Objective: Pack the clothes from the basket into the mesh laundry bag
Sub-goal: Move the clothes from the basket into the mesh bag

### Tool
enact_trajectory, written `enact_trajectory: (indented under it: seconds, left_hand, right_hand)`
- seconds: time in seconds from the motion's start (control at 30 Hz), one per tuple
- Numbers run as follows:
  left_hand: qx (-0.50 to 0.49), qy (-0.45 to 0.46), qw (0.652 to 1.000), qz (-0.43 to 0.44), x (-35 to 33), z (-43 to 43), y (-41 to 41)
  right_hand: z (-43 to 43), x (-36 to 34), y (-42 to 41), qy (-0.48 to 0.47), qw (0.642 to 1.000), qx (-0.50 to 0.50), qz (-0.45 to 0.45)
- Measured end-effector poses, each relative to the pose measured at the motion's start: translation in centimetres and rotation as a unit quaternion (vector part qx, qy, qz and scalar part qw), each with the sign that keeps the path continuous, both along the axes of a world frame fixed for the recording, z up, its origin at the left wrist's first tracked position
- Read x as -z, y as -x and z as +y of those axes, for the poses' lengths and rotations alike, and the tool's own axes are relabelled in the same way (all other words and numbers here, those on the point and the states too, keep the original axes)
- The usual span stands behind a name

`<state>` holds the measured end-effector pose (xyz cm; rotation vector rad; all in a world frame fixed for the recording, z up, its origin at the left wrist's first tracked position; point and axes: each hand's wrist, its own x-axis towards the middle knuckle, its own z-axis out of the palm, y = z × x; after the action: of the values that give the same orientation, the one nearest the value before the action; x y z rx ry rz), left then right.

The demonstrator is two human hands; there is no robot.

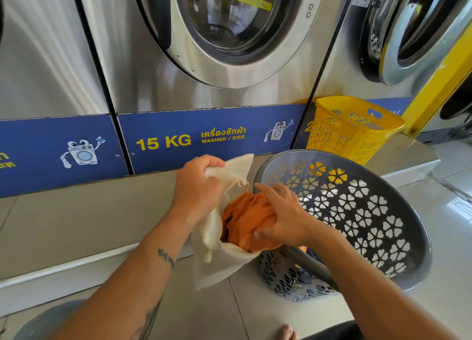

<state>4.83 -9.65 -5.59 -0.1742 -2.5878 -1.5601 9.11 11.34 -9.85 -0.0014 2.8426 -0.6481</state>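
A cream mesh laundry bag (217,260) hangs open over the floor in front of the washers. My left hand (198,184) grips its upper rim and holds the mouth up. An orange garment (245,219) sits bunched in the bag's mouth. My right hand (283,214) grips this orange cloth from the right, fingers curled over it. The grey plastic basket (398,207) with flower-shaped holes stands tilted just right of the bag. Some dark blue clothing shows through its lower wall; its inside is mostly hidden by my right arm.
A yellow plastic basket (355,127) stands behind the grey one against the washers. Steel front-loading washers (224,33) with a blue 15 KG panel fill the back on a raised ledge. A grey round object (48,319) is at lower left, a bare foot (288,332) at the bottom.
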Motion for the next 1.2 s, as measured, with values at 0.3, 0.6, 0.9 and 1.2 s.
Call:
enact_trajectory:
  seconds: [0.3, 0.6, 0.9, 1.2]
  left_hand:
    - [0.003, 0.026, 0.996, -0.089, 0.3, 0.6, -0.5]
    - [-0.031, -0.045, 0.996, -0.069, 0.2, 0.5, 0.1]
    - [-0.036, -0.050, 0.995, -0.076, 0.9, 0.8, 0.4]
    - [-0.013, 0.085, 0.996, 0.034, 2.4, 0.9, 0.3]
  right_hand:
    - [0.5, 0.2, -0.4, -0.011, 0.997, 0.039, 0.065]
    - [-3.1, -0.7, -1.1, 0.023, 0.992, -0.053, 0.110]
    - [1.5, 0.5, -0.5, 0.202, 0.968, 0.103, -0.103]
    - [-1.3, -2.2, -1.1, -0.005, 0.992, 0.067, 0.109]
